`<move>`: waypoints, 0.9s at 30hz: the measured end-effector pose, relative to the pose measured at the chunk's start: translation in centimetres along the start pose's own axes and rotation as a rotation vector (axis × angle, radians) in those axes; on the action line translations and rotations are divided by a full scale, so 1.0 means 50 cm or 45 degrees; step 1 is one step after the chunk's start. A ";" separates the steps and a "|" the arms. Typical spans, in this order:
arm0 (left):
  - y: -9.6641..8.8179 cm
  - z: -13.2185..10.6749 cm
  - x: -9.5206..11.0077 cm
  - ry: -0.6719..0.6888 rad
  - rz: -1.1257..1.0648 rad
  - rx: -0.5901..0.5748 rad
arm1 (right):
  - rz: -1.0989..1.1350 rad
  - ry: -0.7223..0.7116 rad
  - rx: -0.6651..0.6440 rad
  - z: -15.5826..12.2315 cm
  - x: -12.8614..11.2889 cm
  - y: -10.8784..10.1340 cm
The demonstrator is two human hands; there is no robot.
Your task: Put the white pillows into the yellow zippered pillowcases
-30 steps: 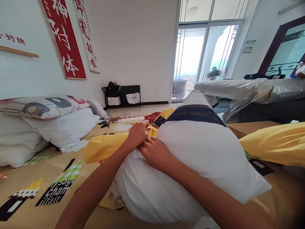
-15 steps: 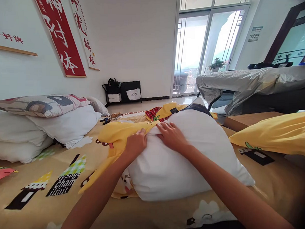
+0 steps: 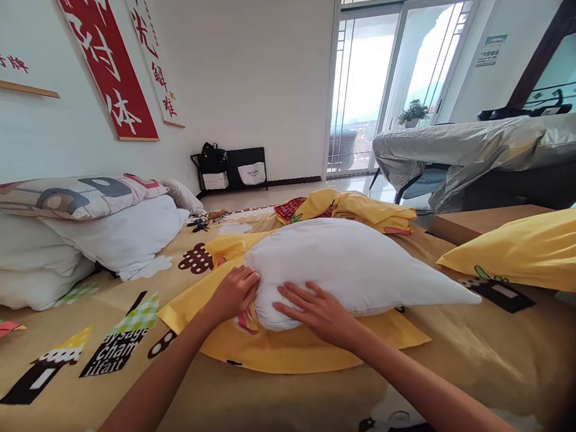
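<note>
A plump white pillow (image 3: 334, 255) lies across the bed, its pointed corner toward the right. Beneath it and round its left end spreads a yellow pillowcase (image 3: 283, 354) with a printed cartoon pattern. My left hand (image 3: 235, 293) is closed at the pillow's left end, its fingers curled on the case's edge; the fingertips are partly hidden. With fingers spread, my right hand (image 3: 315, 308) lies flat on the near side of the white pillow.
White pillows (image 3: 121, 235) are stacked at the left under a patterned cushion (image 3: 76, 195). Crumpled yellow fabric (image 3: 359, 206) lies beyond the pillow, and another yellow piece (image 3: 527, 246) at right. A covered table (image 3: 460, 146) stands behind.
Both hands have moved nearer to me and lower, off the pillow's far edge. The pillow has tipped and shifted, and more of the yellow pillowcase shows beneath it. My right hand has flattened out.
</note>
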State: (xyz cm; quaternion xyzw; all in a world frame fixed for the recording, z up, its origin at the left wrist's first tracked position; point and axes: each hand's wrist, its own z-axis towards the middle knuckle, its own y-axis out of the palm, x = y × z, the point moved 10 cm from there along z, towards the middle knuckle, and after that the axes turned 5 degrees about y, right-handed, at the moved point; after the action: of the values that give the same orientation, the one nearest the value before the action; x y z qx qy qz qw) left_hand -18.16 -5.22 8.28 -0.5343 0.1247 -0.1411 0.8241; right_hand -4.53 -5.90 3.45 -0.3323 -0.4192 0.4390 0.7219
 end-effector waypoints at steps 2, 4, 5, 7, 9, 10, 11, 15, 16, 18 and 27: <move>0.001 -0.019 0.037 0.194 -0.029 -0.136 | 0.016 -0.030 0.044 0.027 0.018 -0.006; 0.001 -0.027 0.041 0.228 0.006 -0.244 | 0.028 -0.041 0.070 0.054 0.027 -0.009; 0.002 -0.028 0.039 0.227 0.030 -0.293 | 0.029 -0.042 0.077 0.068 0.028 -0.008; 0.011 -0.027 0.035 0.219 0.078 -0.402 | 0.039 -0.050 0.072 0.094 0.029 -0.003; 0.027 -0.028 0.035 0.196 0.135 -0.514 | 0.058 -0.068 0.053 0.119 0.028 0.004; 0.034 -0.031 0.036 0.180 0.170 -0.564 | 0.068 -0.074 0.048 0.131 0.028 0.007; 0.041 -0.034 0.039 0.162 0.206 -0.602 | 0.076 -0.081 0.046 0.142 0.029 0.009; 0.056 -0.039 0.075 0.163 0.263 -0.634 | 0.129 -0.049 0.032 0.192 0.034 0.009; 0.054 -0.033 0.085 0.172 0.261 -0.607 | 0.162 -0.024 0.004 0.205 0.037 0.009; 0.041 -0.011 0.100 0.179 0.227 -0.507 | 0.278 0.074 -0.097 0.232 0.050 0.009; -0.098 0.100 0.051 -0.195 -0.435 0.259 | 0.726 0.312 -0.303 0.277 0.127 0.025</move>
State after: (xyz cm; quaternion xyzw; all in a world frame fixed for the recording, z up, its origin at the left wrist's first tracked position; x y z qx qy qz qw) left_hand -14.49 -3.86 14.61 -0.4710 -0.0453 -0.2495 0.8449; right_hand -15.73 1.94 10.33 -0.5687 -0.2676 0.5280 0.5712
